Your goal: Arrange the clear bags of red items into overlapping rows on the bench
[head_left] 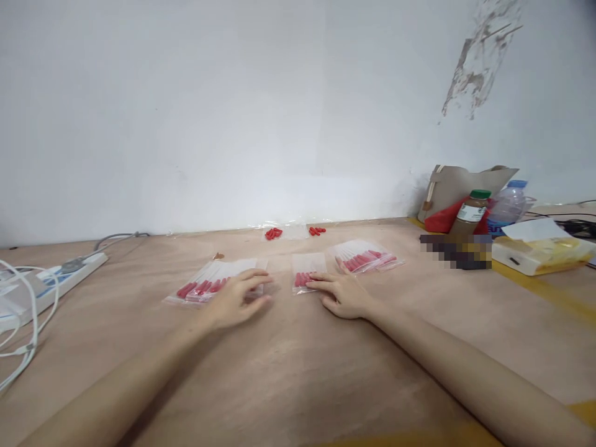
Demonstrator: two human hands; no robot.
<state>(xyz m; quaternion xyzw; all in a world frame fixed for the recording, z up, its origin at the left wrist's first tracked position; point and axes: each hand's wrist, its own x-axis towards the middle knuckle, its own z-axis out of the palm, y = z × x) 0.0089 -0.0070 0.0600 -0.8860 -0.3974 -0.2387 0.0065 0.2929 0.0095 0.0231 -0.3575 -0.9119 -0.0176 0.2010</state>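
Observation:
A small clear plastic bag (310, 264) with several red pieces in its lower part lies flat in the middle. My right hand (342, 294) rests at its right side, fingertips touching the bag, thumb apart. My left hand (239, 300) lies over the right end of a fanned row of similar bags (200, 285), fingers spread and holding nothing. Another fanned row of bags with red pieces (365, 257) lies just beyond my right hand. Farther back, near the wall, are two small piles of loose red pieces (274, 234), (317, 231). What the red pieces are, I cannot make out.
At the left lies a white power strip (79, 279) with white cables (32, 310). On the right stand a green-capped bottle (471, 214), a clear bottle with a blue cap (510, 202), a beige bag (465, 177) and a yellow-white tissue pack (540, 248). A wall closes the back.

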